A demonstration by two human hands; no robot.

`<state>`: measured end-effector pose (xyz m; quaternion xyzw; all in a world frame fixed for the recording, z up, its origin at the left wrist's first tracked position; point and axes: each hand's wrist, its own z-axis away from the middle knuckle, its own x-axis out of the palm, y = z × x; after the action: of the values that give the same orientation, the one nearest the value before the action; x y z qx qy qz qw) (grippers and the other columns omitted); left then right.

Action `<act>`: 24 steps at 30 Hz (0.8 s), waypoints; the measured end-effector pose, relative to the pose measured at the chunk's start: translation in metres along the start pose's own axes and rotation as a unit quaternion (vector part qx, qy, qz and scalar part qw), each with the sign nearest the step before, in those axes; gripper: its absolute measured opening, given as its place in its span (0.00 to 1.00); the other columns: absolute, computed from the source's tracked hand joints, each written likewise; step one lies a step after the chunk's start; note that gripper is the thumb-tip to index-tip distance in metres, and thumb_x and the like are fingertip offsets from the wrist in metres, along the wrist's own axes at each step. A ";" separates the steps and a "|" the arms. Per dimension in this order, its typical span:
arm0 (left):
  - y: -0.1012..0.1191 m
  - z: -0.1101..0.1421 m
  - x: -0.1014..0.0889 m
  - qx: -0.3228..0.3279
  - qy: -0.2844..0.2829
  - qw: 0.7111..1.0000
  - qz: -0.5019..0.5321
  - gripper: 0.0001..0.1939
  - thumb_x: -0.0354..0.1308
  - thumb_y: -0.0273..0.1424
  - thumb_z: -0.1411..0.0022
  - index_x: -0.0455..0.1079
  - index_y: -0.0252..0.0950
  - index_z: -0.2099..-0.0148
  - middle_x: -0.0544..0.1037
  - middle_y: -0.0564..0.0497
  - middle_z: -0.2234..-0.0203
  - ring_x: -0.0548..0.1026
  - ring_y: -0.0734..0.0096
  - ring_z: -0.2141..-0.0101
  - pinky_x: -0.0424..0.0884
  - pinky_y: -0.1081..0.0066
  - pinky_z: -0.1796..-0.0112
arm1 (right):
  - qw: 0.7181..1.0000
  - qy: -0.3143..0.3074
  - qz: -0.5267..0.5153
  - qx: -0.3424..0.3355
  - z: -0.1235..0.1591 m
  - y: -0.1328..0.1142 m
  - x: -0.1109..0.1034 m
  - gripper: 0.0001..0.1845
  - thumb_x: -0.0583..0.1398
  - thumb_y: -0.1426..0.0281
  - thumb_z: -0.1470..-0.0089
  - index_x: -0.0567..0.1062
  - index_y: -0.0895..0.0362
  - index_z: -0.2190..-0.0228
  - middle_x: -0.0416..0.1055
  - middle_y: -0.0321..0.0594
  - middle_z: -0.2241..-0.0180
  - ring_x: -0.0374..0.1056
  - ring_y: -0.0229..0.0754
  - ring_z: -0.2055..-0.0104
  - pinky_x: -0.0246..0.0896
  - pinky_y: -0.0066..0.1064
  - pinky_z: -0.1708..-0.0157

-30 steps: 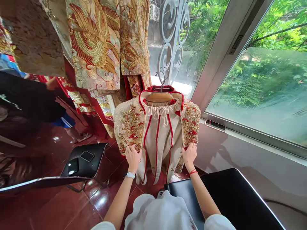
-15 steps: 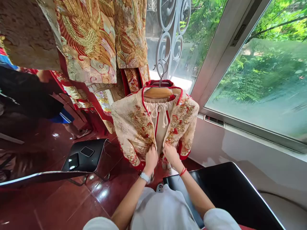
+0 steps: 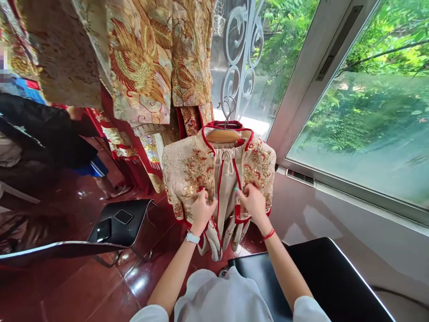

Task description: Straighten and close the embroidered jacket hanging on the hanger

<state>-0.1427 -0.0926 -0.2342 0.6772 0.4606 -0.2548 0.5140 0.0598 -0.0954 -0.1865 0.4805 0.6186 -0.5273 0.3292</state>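
A cream jacket (image 3: pixel 193 172) with gold and red embroidery and red piping hangs on a wooden hanger (image 3: pixel 224 135), its front apart. Inside it shows a pale lining with a white drawstring bow (image 3: pixel 227 156). My left hand (image 3: pixel 202 211) is on the left front panel, thumb spread from curled fingers near the panel's edge. Over the right panel is my right hand (image 3: pixel 254 203), thumb likewise apart and pointing inward. Both hands are slightly blurred, and some fingertips are hidden. Pale cloth (image 3: pixel 214 243) hangs out below the jacket.
Large embroidered garments (image 3: pixel 140 67) hang at upper left. A scrolled metal grille (image 3: pixel 236 40) and window stand behind. A black chair (image 3: pixel 117 223) with two dark flat objects is at left, a black seat (image 3: pixel 311 268) at lower right. Another person's dark clothing (image 3: pixel 40 134) shows at left.
My hands have moved apart and slightly up from the jacket's front edges, and the thumbs now stand out. The front opening is wider, showing more lining and hanging cloth. The view has shifted.
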 end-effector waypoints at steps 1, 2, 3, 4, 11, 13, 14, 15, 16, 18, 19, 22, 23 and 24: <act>0.003 -0.012 -0.013 -0.010 0.056 0.998 0.009 0.11 0.58 0.39 0.37 0.66 0.37 0.58 0.77 0.47 0.70 0.79 0.59 0.67 0.69 0.68 0.67 | 0.998 0.064 -0.006 0.011 -0.013 0.001 -0.013 0.22 0.54 0.49 0.37 0.70 0.56 0.66 0.73 0.43 0.68 0.69 0.46 0.67 0.57 0.33 0.69; 0.008 -0.026 -0.025 -0.017 0.106 0.994 0.014 0.15 0.59 0.42 0.38 0.65 0.36 0.56 0.77 0.46 0.68 0.79 0.58 0.66 0.69 0.67 0.66 | 0.992 0.126 -0.009 0.019 -0.028 0.000 -0.025 0.22 0.56 0.48 0.39 0.69 0.56 0.64 0.73 0.44 0.66 0.68 0.47 0.65 0.57 0.34 0.68; 0.014 -0.041 -0.036 -0.021 0.140 0.990 0.014 0.19 0.60 0.44 0.39 0.65 0.35 0.54 0.78 0.43 0.65 0.79 0.56 0.64 0.69 0.67 0.67 | 0.984 0.176 -0.012 0.023 -0.042 -0.002 -0.033 0.22 0.58 0.49 0.41 0.68 0.56 0.64 0.72 0.46 0.64 0.68 0.47 0.64 0.57 0.34 0.68; 0.020 -0.055 -0.044 -0.024 0.157 0.987 0.006 0.23 0.60 0.45 0.40 0.64 0.34 0.52 0.78 0.41 0.62 0.80 0.54 0.63 0.69 0.66 0.67 | 0.977 0.209 -0.015 0.024 -0.055 -0.005 -0.038 0.21 0.60 0.50 0.43 0.67 0.56 0.63 0.71 0.47 0.63 0.67 0.48 0.64 0.56 0.34 0.68; 0.017 -0.087 -0.060 0.052 0.088 0.995 -0.015 0.08 0.48 0.29 0.32 0.66 0.34 0.53 0.78 0.40 0.61 0.78 0.59 0.67 0.64 0.68 0.70 | 0.982 0.148 -0.064 -0.101 -0.076 0.003 -0.040 0.09 0.49 0.69 0.39 0.61 0.53 0.72 0.64 0.39 0.70 0.59 0.42 0.71 0.50 0.32 0.70; 0.018 -0.081 -0.066 0.106 0.090 0.989 0.045 0.06 0.48 0.26 0.33 0.65 0.36 0.57 0.77 0.45 0.66 0.76 0.62 0.69 0.64 0.69 0.69 | 0.978 0.133 -0.083 -0.137 -0.069 0.002 -0.045 0.12 0.48 0.70 0.39 0.58 0.52 0.75 0.61 0.37 0.75 0.57 0.41 0.73 0.50 0.32 0.70; 0.022 -0.078 -0.069 0.130 0.099 0.983 0.079 0.05 0.49 0.26 0.33 0.65 0.37 0.58 0.75 0.47 0.68 0.75 0.64 0.69 0.64 0.70 0.69 | 0.975 0.132 -0.091 -0.153 -0.065 -0.002 -0.048 0.13 0.47 0.71 0.39 0.58 0.52 0.76 0.60 0.36 0.76 0.56 0.41 0.73 0.50 0.32 0.70; 0.029 -0.076 -0.071 0.151 0.110 0.976 0.112 0.04 0.50 0.25 0.33 0.64 0.38 0.58 0.74 0.49 0.70 0.74 0.64 0.70 0.64 0.70 0.68 | 0.972 0.131 -0.095 -0.170 -0.061 -0.009 -0.050 0.13 0.48 0.72 0.39 0.58 0.52 0.76 0.60 0.35 0.76 0.56 0.40 0.73 0.50 0.31 0.69; 0.037 -0.076 -0.072 0.168 0.123 0.968 0.140 0.05 0.50 0.25 0.33 0.64 0.39 0.58 0.74 0.50 0.70 0.74 0.65 0.69 0.65 0.70 0.67 | 0.970 0.126 -0.092 -0.187 -0.059 -0.019 -0.051 0.13 0.48 0.72 0.39 0.59 0.53 0.76 0.61 0.36 0.76 0.57 0.40 0.73 0.50 0.31 0.69; 0.053 -0.077 -0.067 0.180 0.137 0.958 0.178 0.07 0.49 0.23 0.33 0.64 0.39 0.57 0.74 0.49 0.68 0.74 0.64 0.67 0.66 0.69 0.64 | 0.973 0.096 -0.060 -0.199 -0.057 -0.039 -0.046 0.11 0.49 0.73 0.38 0.64 0.55 0.73 0.66 0.39 0.73 0.61 0.40 0.71 0.52 0.31 0.68; 0.059 -0.079 -0.061 0.175 0.134 0.957 0.188 0.08 0.48 0.23 0.34 0.64 0.39 0.56 0.74 0.48 0.67 0.74 0.64 0.65 0.67 0.68 0.63 | 0.977 0.072 -0.038 -0.195 -0.058 -0.048 -0.041 0.10 0.50 0.74 0.37 0.67 0.56 0.70 0.69 0.41 0.70 0.63 0.41 0.69 0.53 0.30 0.67; 0.065 -0.083 -0.038 0.128 0.111 0.966 0.196 0.09 0.47 0.22 0.34 0.64 0.38 0.55 0.75 0.47 0.64 0.75 0.63 0.63 0.69 0.67 0.61 | 0.988 0.018 0.011 -0.154 -0.068 -0.064 -0.022 0.13 0.48 0.75 0.34 0.71 0.60 0.61 0.73 0.49 0.61 0.68 0.44 0.62 0.58 0.31 0.63; 0.064 -0.084 -0.031 0.111 0.106 0.969 0.195 0.09 0.47 0.22 0.33 0.64 0.38 0.55 0.76 0.46 0.64 0.75 0.62 0.63 0.69 0.67 0.61 | 0.990 0.011 0.015 -0.141 -0.072 -0.065 -0.016 0.14 0.47 0.75 0.33 0.71 0.61 0.58 0.73 0.51 0.59 0.69 0.45 0.60 0.59 0.32 0.61; 0.062 -0.085 -0.025 0.099 0.102 0.970 0.195 0.09 0.48 0.22 0.33 0.64 0.38 0.54 0.76 0.45 0.63 0.75 0.62 0.63 0.69 0.67 0.61 | 0.991 0.008 0.012 -0.131 -0.075 -0.065 -0.011 0.15 0.46 0.74 0.33 0.71 0.62 0.57 0.73 0.52 0.57 0.69 0.46 0.58 0.60 0.32 0.59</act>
<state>-0.1101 -0.0256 -0.1562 0.8241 0.3421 -0.1235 0.4342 0.0100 -0.0241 -0.1371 0.4453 0.6792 -0.4334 0.3906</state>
